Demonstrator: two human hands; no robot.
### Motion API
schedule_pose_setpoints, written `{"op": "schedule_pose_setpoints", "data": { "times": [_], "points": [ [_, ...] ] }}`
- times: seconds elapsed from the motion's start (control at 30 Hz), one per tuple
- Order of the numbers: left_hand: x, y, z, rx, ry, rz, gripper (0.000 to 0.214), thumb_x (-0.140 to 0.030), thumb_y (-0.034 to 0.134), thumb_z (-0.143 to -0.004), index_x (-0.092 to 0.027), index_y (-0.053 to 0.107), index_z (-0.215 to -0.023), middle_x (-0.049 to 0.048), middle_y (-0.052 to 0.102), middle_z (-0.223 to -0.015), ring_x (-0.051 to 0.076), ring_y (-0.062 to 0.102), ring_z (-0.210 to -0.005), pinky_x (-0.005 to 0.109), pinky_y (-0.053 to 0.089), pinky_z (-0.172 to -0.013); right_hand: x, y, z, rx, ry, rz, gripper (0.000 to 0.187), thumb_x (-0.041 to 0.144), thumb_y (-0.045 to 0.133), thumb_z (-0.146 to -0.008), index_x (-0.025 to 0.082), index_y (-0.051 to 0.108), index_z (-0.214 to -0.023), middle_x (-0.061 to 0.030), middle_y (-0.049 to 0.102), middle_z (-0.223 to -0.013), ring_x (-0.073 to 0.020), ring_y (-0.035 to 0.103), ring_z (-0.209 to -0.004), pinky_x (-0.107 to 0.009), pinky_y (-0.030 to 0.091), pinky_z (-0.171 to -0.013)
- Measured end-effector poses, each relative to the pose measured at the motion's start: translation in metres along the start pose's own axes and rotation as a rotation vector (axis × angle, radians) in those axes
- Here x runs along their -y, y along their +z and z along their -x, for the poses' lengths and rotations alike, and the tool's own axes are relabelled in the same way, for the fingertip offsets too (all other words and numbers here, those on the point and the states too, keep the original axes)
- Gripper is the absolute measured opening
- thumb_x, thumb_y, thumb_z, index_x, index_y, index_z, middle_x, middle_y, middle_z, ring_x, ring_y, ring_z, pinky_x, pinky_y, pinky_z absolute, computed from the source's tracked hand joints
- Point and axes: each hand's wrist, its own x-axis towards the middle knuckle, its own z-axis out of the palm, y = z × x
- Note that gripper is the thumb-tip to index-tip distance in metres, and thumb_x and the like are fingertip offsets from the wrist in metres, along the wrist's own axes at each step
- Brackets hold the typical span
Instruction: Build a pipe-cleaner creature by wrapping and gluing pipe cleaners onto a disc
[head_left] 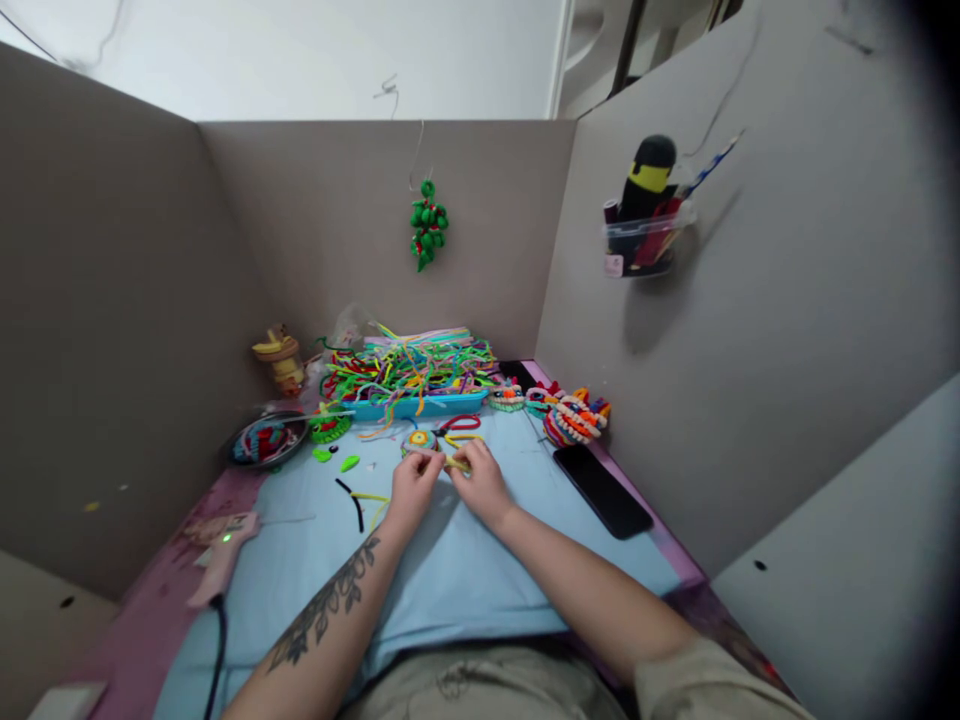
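Note:
My left hand (pixel 415 487) and my right hand (pixel 482 487) meet over the blue cloth, fingertips nearly touching. Both are closed in a pinch on a short yellow pipe cleaner (pixel 458 464), which shows between the fingers of the right; the left fingers hide its other end. Just behind the left hand sits a round coiled pipe-cleaner piece (pixel 420 441) with a yellow and orange centre. Pliers with red and yellow handles (pixel 463 423) lie beyond the right hand. Left of my hands are a black pipe cleaner (pixel 352 503) and a yellow-green strand (pixel 371 497).
A blue tray (pixel 420 406) heaped with coloured pipe cleaners stands at the back. A pink glue gun (pixel 229 550), its light green, lies left, near a dark bowl (pixel 262 462). At right are a phone (pixel 604 490) and colourful figures (pixel 574 418). Grey panels (pixel 390 200) enclose the table.

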Motion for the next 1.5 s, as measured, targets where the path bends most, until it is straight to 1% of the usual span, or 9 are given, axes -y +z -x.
{"op": "schedule_pose_setpoints", "data": {
  "times": [0.2, 0.37, 0.47, 0.67, 0.93, 1.07, 1.27, 1.33, 1.5],
  "points": [
    [0.005, -0.001, -0.002, 0.025, 0.06, 0.024, 0.019, -0.033, 0.056, -0.078, -0.016, 0.063, -0.077, 0.0065, 0.067, -0.083, 0.018, 0.06, -0.079, 0.03, 0.046, -0.073, -0.004, -0.002, -0.001, 0.075, -0.042, -0.086, 0.016, 0.018, 0.051, -0.081, 0.021, 0.059, -0.095, -0.0057, 0.056, -0.091, -0.0191, 0.053, -0.088, -0.032, 0.043, -0.078],
    [0.007, -0.001, -0.002, 0.054, 0.096, -0.001, 0.018, -0.031, 0.054, -0.08, -0.016, 0.064, -0.084, 0.0082, 0.066, -0.09, 0.02, 0.06, -0.087, 0.033, 0.046, -0.078, -0.002, -0.003, -0.002, 0.13, -0.073, -0.076, 0.016, 0.019, 0.045, -0.086, 0.021, 0.061, -0.088, -0.0049, 0.059, -0.083, -0.0188, 0.053, -0.085, -0.031, 0.043, -0.077],
    [0.009, -0.001, -0.002, 0.071, 0.093, 0.004, 0.018, -0.03, 0.054, -0.08, -0.017, 0.063, -0.089, 0.0082, 0.066, -0.096, 0.02, 0.06, -0.09, 0.034, 0.046, -0.08, -0.002, -0.004, -0.004, 0.078, -0.03, -0.09, 0.016, 0.019, 0.046, -0.085, 0.02, 0.061, -0.083, -0.0046, 0.058, -0.081, -0.0182, 0.054, -0.082, -0.03, 0.043, -0.074],
    [0.012, -0.001, -0.002, 0.041, 0.073, -0.028, 0.016, -0.03, 0.054, -0.08, -0.018, 0.064, -0.081, 0.0045, 0.066, -0.078, 0.018, 0.06, -0.075, 0.03, 0.047, -0.071, -0.004, -0.004, -0.004, 0.003, 0.031, -0.093, 0.011, 0.016, 0.051, -0.08, 0.019, 0.061, -0.079, -0.005, 0.058, -0.081, -0.0185, 0.055, -0.08, -0.03, 0.044, -0.072],
    [0.004, 0.0, 0.001, 0.039, 0.094, -0.076, 0.019, -0.032, 0.056, -0.077, -0.015, 0.066, -0.078, 0.0048, 0.067, -0.076, 0.016, 0.061, -0.071, 0.027, 0.047, -0.067, -0.009, 0.0, -0.003, -0.044, 0.041, -0.06, 0.009, 0.014, 0.054, -0.077, 0.019, 0.062, -0.078, -0.0037, 0.058, -0.079, -0.0178, 0.053, -0.08, -0.03, 0.043, -0.074],
    [-0.001, 0.001, 0.002, 0.028, 0.046, -0.091, 0.022, -0.035, 0.058, -0.076, -0.015, 0.067, -0.074, 0.0052, 0.068, -0.073, 0.016, 0.061, -0.069, 0.027, 0.047, -0.066, -0.009, 0.0, -0.003, -0.034, 0.013, -0.011, 0.008, 0.013, 0.056, -0.076, 0.019, 0.061, -0.075, -0.0033, 0.057, -0.077, -0.0183, 0.052, -0.081, -0.031, 0.042, -0.074],
    [-0.001, 0.003, 0.002, 0.02, 0.02, -0.044, 0.022, -0.035, 0.058, -0.076, -0.016, 0.068, -0.074, 0.0056, 0.07, -0.08, 0.018, 0.063, -0.076, 0.028, 0.047, -0.071, -0.006, -0.001, -0.003, -0.029, -0.005, 0.014, 0.01, 0.01, 0.056, -0.074, 0.019, 0.057, -0.071, -0.003, 0.053, -0.076, -0.0189, 0.05, -0.08, -0.032, 0.042, -0.073],
    [0.0, 0.002, 0.002, 0.033, 0.065, -0.043, 0.02, -0.033, 0.057, -0.077, -0.016, 0.068, -0.076, 0.0062, 0.07, -0.083, 0.018, 0.063, -0.079, 0.028, 0.047, -0.073, -0.006, -0.001, -0.003, -0.002, -0.01, -0.013, 0.009, 0.012, 0.057, -0.073, 0.02, 0.058, -0.077, -0.0036, 0.054, -0.081, -0.0193, 0.051, -0.083, -0.032, 0.043, -0.075],
    [0.0, -0.001, -0.001, 0.053, 0.161, -0.093, 0.017, -0.028, 0.055, -0.079, -0.016, 0.066, -0.085, 0.0073, 0.068, -0.086, 0.018, 0.062, -0.08, 0.03, 0.048, -0.072, -0.007, -0.001, -0.003, 0.109, -0.033, -0.086, 0.027, 0.015, 0.058, -0.075, 0.02, 0.059, -0.102, -0.0062, 0.056, -0.098, -0.0199, 0.052, -0.095, -0.034, 0.043, -0.085]
  ]
}}
